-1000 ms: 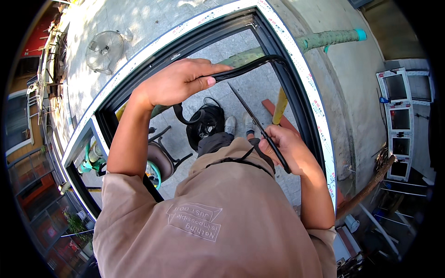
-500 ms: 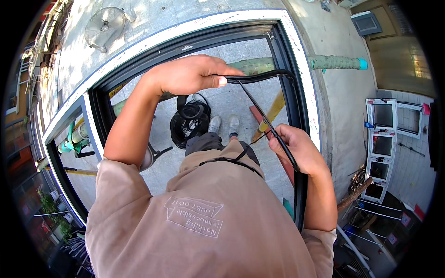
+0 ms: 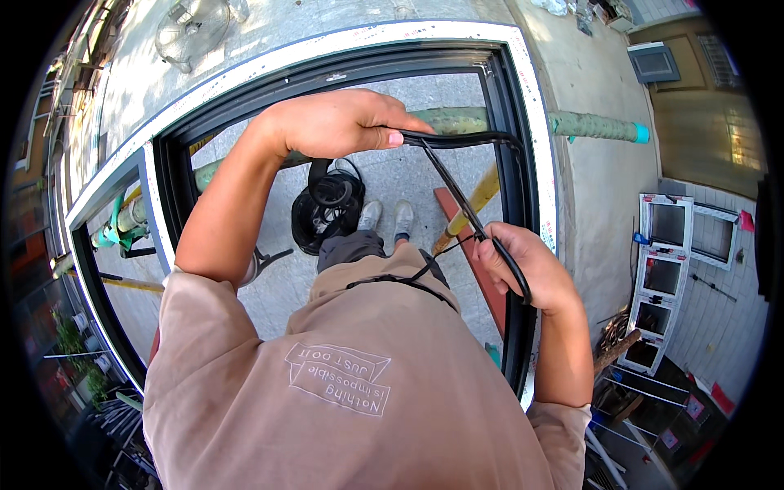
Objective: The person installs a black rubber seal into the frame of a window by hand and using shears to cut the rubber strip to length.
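A large window frame (image 3: pixel 425 33), black inside with white film along its outer face, surrounds me at waist height. My left hand (image 3: pixel 335 122) pinches a black rubber seal strip (image 3: pixel 469 138) between thumb and fingers. The strip runs right from that hand, then bends down at the frame's right side. My right hand (image 3: pixel 523 261) is closed around what look like long, slim black scissors (image 3: pixel 454 192). Their tip meets the strip just right of my left fingertips; whether the blades are apart cannot be made out.
Below, by my shoes, sits a black bag (image 3: pixel 306 233) with coiled black strip. A green-wrapped pole (image 3: pixel 600 128) passes under the frame; a yellow pole (image 3: pixel 482 192) and a reddish-brown bar (image 3: pixel 490 290) lie inside its opening. A fan (image 3: pixel 192 33) stands far left; white-framed windows (image 3: pixel 663 273) lean right.
The view has shifted slightly. The scissors' tip stays at the strip near my left fingers, and my right hand has turned a little around the handles.
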{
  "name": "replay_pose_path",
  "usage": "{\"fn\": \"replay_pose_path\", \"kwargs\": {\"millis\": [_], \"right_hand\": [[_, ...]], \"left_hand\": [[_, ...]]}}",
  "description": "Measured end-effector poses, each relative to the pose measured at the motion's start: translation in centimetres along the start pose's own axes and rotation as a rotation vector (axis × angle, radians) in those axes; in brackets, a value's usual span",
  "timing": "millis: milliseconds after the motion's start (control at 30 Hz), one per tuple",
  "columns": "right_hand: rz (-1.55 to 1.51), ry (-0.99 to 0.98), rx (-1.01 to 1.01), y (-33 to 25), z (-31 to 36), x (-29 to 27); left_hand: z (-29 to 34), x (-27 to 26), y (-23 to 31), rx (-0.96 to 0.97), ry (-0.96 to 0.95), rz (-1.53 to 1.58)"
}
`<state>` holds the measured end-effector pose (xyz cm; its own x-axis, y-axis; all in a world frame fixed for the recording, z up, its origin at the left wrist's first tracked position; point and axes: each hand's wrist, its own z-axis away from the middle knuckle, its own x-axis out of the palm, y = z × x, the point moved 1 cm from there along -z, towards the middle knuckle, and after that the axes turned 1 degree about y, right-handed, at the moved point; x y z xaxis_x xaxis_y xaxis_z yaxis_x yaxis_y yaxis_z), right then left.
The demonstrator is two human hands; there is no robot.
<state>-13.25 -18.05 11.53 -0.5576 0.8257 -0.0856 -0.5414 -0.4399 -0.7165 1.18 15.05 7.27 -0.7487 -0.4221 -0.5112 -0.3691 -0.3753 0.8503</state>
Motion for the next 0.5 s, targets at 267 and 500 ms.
{"fn": "replay_pose_path", "kwargs": {"millis": [267,500], "right_hand": [[0.127,0.013,-0.018,-1.4,0.7,0.3],[0.144,-0.02,-0.031,-1.2,0.9,0.0]], "left_hand": [[-0.2,-0.5,-0.3,0.013,-0.092,0.014],[-0.3,-0.6,-0.6,0.021,-0.111,0.026]]}}
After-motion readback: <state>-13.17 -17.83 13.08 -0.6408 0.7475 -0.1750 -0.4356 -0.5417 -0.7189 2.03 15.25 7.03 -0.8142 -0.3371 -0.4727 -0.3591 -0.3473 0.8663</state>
